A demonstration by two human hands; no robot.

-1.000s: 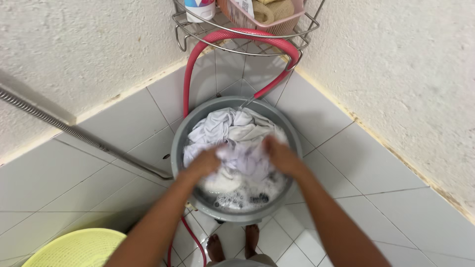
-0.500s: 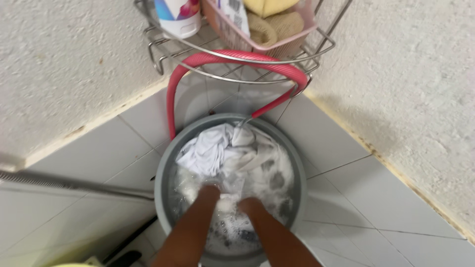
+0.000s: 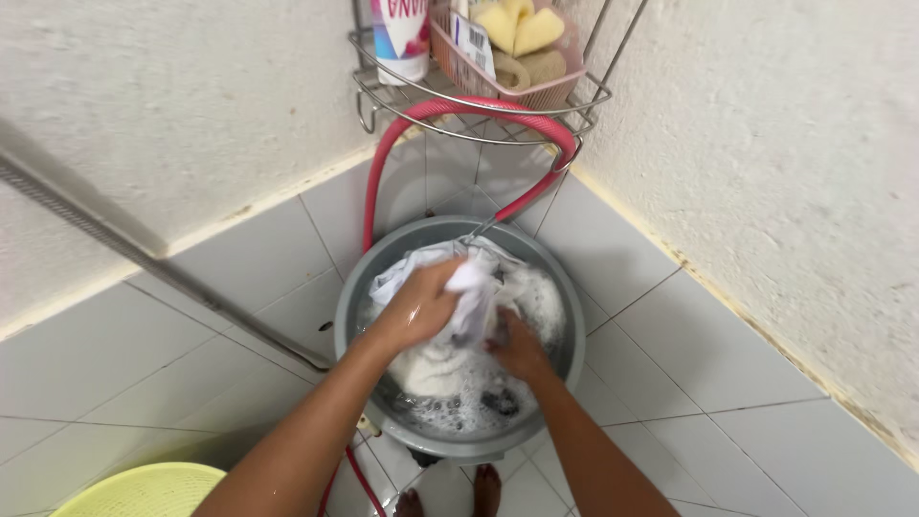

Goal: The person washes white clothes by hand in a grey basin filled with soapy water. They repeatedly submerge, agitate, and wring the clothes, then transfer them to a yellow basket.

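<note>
Tiled corner floor [image 3: 728,364], 2 rough white walls. Grey basin [image 3: 356,287] on floor, holding suds and white cloth [image 3: 450,359], partly sunk. Left hand [image 3: 416,308] clenched on a raised bunch of the cloth. Right hand [image 3: 517,347] lower, pressing on the cloth; fingers partly hidden by fabric, grip unclear. Red hose [image 3: 369,182] loops into basin. Wire rack [image 3: 479,101] above, cut off at top, with tube and pink basket. Yellow tub [image 3: 144,490] cut off at bottom left.
</note>
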